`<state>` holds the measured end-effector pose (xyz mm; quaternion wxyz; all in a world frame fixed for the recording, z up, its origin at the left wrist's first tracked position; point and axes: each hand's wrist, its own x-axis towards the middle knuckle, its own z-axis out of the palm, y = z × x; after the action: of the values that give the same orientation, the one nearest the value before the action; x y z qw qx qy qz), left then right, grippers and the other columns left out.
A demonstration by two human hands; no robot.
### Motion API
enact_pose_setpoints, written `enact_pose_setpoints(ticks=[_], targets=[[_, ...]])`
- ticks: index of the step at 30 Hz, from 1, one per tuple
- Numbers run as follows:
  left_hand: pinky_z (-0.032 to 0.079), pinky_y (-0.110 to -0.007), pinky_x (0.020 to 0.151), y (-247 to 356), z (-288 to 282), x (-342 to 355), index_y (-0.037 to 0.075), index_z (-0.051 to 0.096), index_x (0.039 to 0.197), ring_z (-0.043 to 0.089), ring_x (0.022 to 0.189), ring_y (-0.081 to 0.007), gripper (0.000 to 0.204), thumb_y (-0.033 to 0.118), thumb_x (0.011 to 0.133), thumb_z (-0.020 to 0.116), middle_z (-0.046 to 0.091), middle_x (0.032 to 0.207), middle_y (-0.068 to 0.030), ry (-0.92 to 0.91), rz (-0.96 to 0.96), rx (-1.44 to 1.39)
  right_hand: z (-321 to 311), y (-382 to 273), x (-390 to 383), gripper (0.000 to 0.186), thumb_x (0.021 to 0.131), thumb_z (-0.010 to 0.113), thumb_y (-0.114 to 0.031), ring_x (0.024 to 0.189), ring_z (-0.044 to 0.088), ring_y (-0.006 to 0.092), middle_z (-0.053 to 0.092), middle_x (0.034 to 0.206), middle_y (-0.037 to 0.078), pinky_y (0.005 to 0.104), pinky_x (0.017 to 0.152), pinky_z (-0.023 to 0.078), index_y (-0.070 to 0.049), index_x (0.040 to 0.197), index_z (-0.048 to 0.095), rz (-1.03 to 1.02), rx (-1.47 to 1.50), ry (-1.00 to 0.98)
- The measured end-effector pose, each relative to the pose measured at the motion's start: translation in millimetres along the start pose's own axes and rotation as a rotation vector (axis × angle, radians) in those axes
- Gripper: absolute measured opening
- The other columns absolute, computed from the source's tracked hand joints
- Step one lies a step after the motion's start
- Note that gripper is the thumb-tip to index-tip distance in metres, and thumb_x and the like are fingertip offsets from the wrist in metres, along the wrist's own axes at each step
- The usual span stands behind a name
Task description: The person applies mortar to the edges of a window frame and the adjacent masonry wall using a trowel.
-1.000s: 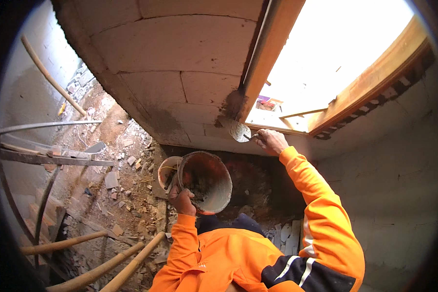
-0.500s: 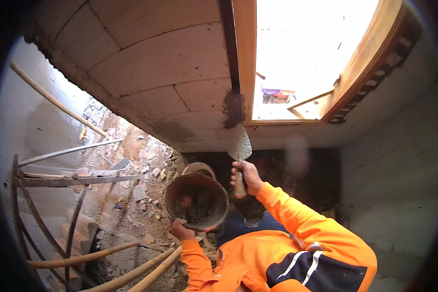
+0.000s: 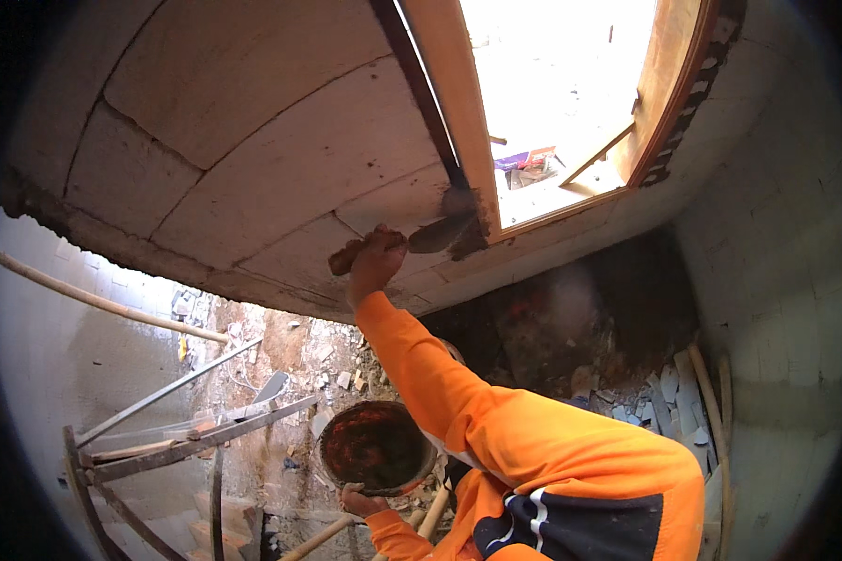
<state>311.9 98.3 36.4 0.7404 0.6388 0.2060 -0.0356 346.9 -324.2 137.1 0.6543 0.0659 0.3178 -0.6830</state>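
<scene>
My right hand (image 3: 377, 260) is closed around the handle of a trowel (image 3: 440, 234), held up against the pale block wall (image 3: 281, 178). The blade lies on a patch of wet dark mortar (image 3: 471, 245) beside the lower corner of a wooden frame (image 3: 485, 159). Lower down, my left hand (image 3: 363, 502) grips the near rim of a round bucket (image 3: 326, 458) and keeps its mouth facing up. Dark material shows inside the bucket; how much cannot be told. My right sleeve covers part of the bucket's far right side.
A metal and wood stand (image 3: 196, 449) is at the lower left, with a wooden pole (image 3: 103, 297) beyond it. Rubble (image 3: 346, 379) covers the floor. Broken pieces (image 3: 660, 402) and poles (image 3: 711, 402) lie along the right wall. Bright light fills the frame's opening.
My right hand has swung to the left and up, turning the trowel sideways, its blade now on the mortar patch. The bucket sits lower in view, still in my left hand. The view has tilted.
</scene>
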Motion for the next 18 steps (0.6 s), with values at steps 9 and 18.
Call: enact_pose_setpoints(ticks=[9, 18], targets=[[0.047, -0.035, 0.079, 32, 15, 133, 0.008, 0.051, 0.074, 0.053, 0.071, -0.0213, 0.013, 0.005, 0.062, 0.052, 0.050, 0.072, -0.0028, -0.666, 0.492, 0.449, 38, 23, -13, 0.018, 0.096, 0.054, -0.021, 0.056, 0.054, 0.0178, 0.047, 0.074, 0.005, 0.0335, 0.053, 0.048, -0.008, 0.095, 0.041, -0.386, -0.045, -0.122], [0.039, -0.026, 0.063, 53, 13, 117, 0.011, 0.041, 0.063, 0.043, 0.057, -0.0142, 0.019, -0.002, 0.058, 0.052, 0.041, 0.058, 0.0020, -0.088, 0.084, 0.086, -67, -103, -70, 0.023, 0.100, 0.044, -0.032, 0.067, 0.062, 0.0159, 0.060, 0.089, 0.002, 0.0324, 0.052, 0.053, -0.015, 0.111, 0.054, 0.372, -0.064, -0.620]])
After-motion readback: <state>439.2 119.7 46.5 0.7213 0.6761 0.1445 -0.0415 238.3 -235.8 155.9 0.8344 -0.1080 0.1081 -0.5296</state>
